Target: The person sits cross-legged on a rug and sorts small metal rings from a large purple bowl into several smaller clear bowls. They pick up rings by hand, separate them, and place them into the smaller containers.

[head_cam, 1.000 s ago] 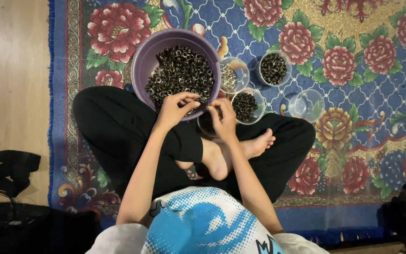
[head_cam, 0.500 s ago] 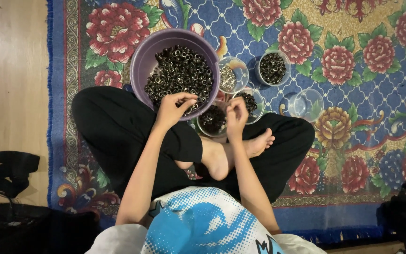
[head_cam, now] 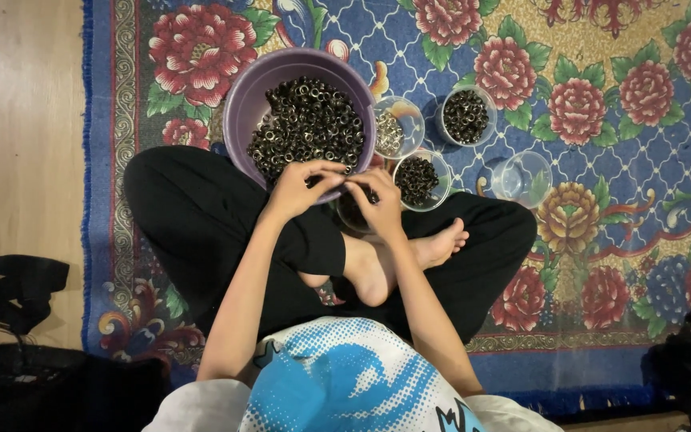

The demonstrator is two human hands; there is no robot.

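Just above the middle of the frame, the person's left hand (head_cam: 301,188) and right hand (head_cam: 377,204) are meeting fingertip to fingertip over the near rim of a round purple plastic basin (head_cam: 243,104) that is heaped with small dark metal rings (head_cam: 309,120). Both sets of fingers are pinched together, apparently around one or two of those rings, though the piece itself is too small and too hidden to make out. Judging by their look, the rings are hard, stiff and light one by one, smooth enough to be slipping from a loose grip, and best taken by the outer edge between thumb and forefinger; the full basin is likely weighing a good deal.

Right of the basin, four clear plastic cups are standing on the blue flowered rug (head_cam: 617,200): one with pale silvery pieces (head_cam: 392,132), one with dark rings just beside the right hand (head_cam: 417,178), another with dark rings farther up (head_cam: 465,116), and an empty one (head_cam: 521,178) to the right. A further container is showing only partly beneath the right hand. The person is sitting cross-legged in black trousers, bare feet (head_cam: 393,260) below the hands.
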